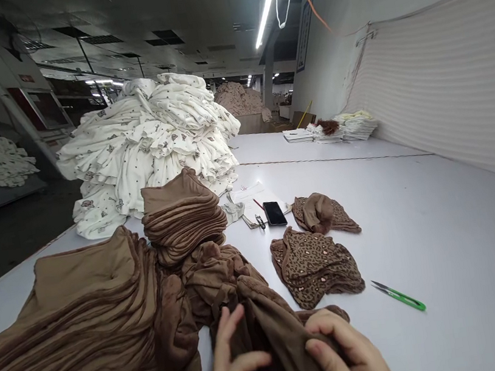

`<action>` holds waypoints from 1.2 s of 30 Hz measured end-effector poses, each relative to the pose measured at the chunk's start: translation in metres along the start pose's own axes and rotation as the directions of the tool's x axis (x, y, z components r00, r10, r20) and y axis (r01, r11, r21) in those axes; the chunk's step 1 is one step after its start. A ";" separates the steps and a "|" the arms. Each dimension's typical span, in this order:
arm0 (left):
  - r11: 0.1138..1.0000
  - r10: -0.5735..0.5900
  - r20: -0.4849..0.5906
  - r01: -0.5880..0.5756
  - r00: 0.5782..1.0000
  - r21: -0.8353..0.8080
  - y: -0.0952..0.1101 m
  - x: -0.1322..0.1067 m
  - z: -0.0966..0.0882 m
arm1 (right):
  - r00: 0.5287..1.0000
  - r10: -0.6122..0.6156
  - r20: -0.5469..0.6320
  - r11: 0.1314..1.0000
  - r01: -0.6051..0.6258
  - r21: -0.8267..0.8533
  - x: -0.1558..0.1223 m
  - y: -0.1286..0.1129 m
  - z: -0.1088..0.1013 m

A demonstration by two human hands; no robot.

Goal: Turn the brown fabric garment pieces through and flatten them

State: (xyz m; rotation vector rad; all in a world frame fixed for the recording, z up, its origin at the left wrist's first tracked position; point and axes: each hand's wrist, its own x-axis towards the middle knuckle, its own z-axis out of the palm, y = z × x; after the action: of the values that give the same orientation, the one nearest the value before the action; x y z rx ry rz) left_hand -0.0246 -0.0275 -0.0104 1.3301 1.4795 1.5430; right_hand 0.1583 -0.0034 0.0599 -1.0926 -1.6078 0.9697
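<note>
A brown fabric piece with a plush side (280, 334) is raised at the front edge of the view, folded into an upright crease. My right hand (347, 349) pinches its right side between thumb and fingers. On the left of the same piece, my left hand (235, 362) rests against the cloth with its fingers spread apart. Just behind lies a loose heap of brown plush pieces (218, 272). To the left stand a large stack of folded brown pieces (94, 311) and a smaller brown stack (182, 216).
Leopard-print pieces (318, 264) lie right of centre, with another small pile (325, 214) behind. Green-handled thread snips (401, 296) rest on the white table (458, 242). A phone (274, 213) sits on papers (258, 193). A tall white printed fabric pile (153, 137) fills the back left.
</note>
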 end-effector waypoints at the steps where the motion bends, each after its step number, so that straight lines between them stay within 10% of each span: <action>1: 1.000 -0.019 -0.054 0.020 0.998 0.012 -0.005 0.009 -0.007 | 0.996 0.091 -0.007 0.994 -0.091 0.065 0.004 -0.001 -0.006; 3: 0.977 -0.211 -0.063 0.209 0.975 -0.039 -0.009 0.026 -0.020 | 0.961 0.273 0.037 0.935 -0.274 0.226 0.010 -0.002 -0.014; 6: 0.877 -0.401 0.257 0.449 0.879 -0.171 0.004 0.045 -0.027 | 0.901 0.392 0.185 0.771 -0.431 0.469 0.020 -0.002 -0.019; 9: 0.782 -0.237 0.652 0.540 0.720 -0.312 0.025 0.050 -0.022 | 0.890 0.390 0.238 0.691 -0.454 0.562 0.034 0.001 -0.022; 11: 0.787 -0.132 0.718 0.513 0.684 -0.344 0.032 0.047 -0.015 | 0.887 0.399 0.232 0.704 -0.458 0.543 0.044 0.004 -0.026; 15: 0.820 -0.336 0.499 0.509 0.799 -0.261 0.027 0.045 -0.007 | 0.894 0.359 0.267 0.848 -0.432 0.307 0.066 0.014 -0.035; 23: 0.513 -0.553 0.439 0.705 0.708 -0.490 0.007 0.064 -0.017 | 0.952 0.306 -0.003 0.936 -0.302 -0.183 0.108 0.074 -0.013; 30: 0.642 -0.589 0.265 0.641 0.763 -0.420 -0.015 0.058 -0.021 | 0.959 0.283 -0.020 0.896 -0.272 -0.351 0.133 0.106 0.013; 36: 0.770 -0.549 0.114 0.554 0.828 -0.316 -0.025 0.052 -0.007 | 0.964 0.242 0.110 0.827 -0.145 -0.543 0.082 0.091 -0.004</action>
State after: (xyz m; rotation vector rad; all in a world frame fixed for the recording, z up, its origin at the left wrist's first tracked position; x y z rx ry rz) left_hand -0.0525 0.0225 -0.0209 0.6182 1.3535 1.3030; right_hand 0.1683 0.1015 -0.0026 -1.6126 -2.0089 0.7774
